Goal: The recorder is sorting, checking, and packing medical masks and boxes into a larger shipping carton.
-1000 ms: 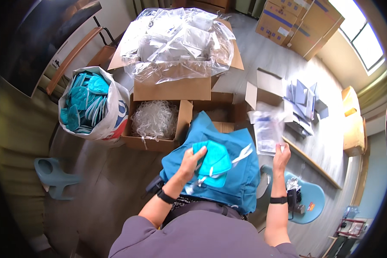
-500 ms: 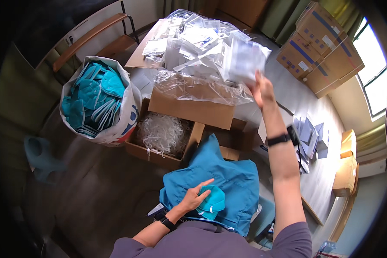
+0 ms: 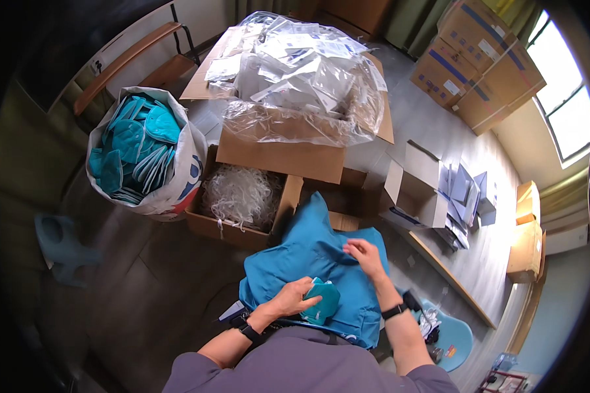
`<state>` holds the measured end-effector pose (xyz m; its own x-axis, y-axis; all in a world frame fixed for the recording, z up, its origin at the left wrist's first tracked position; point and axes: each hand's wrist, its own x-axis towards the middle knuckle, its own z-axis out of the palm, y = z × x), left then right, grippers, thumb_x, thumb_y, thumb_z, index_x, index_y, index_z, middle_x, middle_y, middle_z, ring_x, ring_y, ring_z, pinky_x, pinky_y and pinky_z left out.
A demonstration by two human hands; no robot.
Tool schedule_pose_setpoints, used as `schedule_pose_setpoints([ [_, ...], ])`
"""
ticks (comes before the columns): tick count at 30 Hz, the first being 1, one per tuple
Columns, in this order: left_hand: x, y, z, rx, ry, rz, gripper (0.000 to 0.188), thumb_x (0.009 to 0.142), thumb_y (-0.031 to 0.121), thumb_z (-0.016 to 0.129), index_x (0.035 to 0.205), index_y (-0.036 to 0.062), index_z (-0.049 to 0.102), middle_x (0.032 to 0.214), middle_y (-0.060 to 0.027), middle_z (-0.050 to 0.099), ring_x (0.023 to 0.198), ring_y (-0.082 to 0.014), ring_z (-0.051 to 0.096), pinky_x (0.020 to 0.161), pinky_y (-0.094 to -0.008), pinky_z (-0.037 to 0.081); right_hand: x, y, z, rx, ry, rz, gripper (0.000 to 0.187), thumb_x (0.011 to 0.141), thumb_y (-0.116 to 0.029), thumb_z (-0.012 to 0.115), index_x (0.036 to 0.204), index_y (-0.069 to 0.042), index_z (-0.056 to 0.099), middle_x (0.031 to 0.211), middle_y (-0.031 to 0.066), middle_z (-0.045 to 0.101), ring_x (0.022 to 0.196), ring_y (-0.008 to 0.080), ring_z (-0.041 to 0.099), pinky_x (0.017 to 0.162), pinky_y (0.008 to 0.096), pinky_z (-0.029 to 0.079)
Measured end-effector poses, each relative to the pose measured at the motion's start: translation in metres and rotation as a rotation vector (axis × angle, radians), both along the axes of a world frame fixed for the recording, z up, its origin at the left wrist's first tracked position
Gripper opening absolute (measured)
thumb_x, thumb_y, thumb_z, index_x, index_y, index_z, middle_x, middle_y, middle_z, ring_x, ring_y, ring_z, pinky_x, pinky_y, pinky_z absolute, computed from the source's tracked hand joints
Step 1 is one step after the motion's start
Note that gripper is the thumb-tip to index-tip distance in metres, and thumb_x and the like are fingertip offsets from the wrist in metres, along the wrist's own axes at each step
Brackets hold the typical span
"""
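On my lap lies a blue cloth (image 3: 262, 272), spread over my knees. A teal folded face mask (image 3: 326, 304) rests on it, and my left hand (image 3: 292, 298) grips its left edge between thumb and fingers. To the right of the mask, above the cloth, hovers my right hand (image 3: 366, 255), its fingers loosely bent and apart with nothing seen in them. Farther off is a large cardboard box (image 3: 278, 157) lined with clear plastic and heaped with clear packets (image 3: 308, 62). A white bag (image 3: 193, 147) at the left is full of teal masks (image 3: 129, 139).
A small carton (image 3: 242, 240) holds thin white straps (image 3: 239, 196). Right of it stands an open white box (image 3: 413, 183) near grey flat cartons (image 3: 462, 196). A light-blue stool (image 3: 457, 340) is beside my right arm. Taped boxes (image 3: 478, 62) are stacked by the window; a wooden bench (image 3: 131, 56) stands back left.
My right hand has come back from the large box to my lap, and the clear packet it held is out of it. My left hand keeps hold of the mask, which has tilted.
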<state>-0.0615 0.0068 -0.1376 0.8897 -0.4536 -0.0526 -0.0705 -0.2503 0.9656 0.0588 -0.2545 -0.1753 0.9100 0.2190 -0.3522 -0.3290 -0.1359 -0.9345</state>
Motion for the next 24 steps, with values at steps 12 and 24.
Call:
schedule_pose_setpoints([
  [12, 0.014, -0.053, 0.065, -0.326, 0.27, -0.003, 0.019, 0.096, 0.012, 0.064, 0.11, -0.0004, 0.064, 0.1, -0.0001, 0.06, 0.092, -0.0078, 0.056, 0.079, -0.025, 0.05, -0.147, -0.025, 0.101, 0.189, 0.051, -0.059, 0.018, 0.093, -0.018, 0.067, 0.103, -0.002, 0.069, 0.087, 0.0004, 0.066, 0.077, 0.0068, 0.058, 0.067, 0.0233, 0.048],
  [24, 0.007, -0.082, 0.053, 0.177, 0.104, 0.095, 0.024, 0.083, 0.018, 0.075, 0.101, 0.0034, 0.069, 0.119, -0.0136, 0.063, 0.11, -0.0293, 0.059, 0.09, -0.0385, 0.049, -0.177, -0.04, 0.062, 0.142, -0.206, -0.536, 0.012, 0.093, -0.011, 0.068, 0.099, -0.002, 0.071, 0.083, -0.0021, 0.067, 0.068, 0.0015, 0.055, 0.057, 0.0189, 0.046],
])
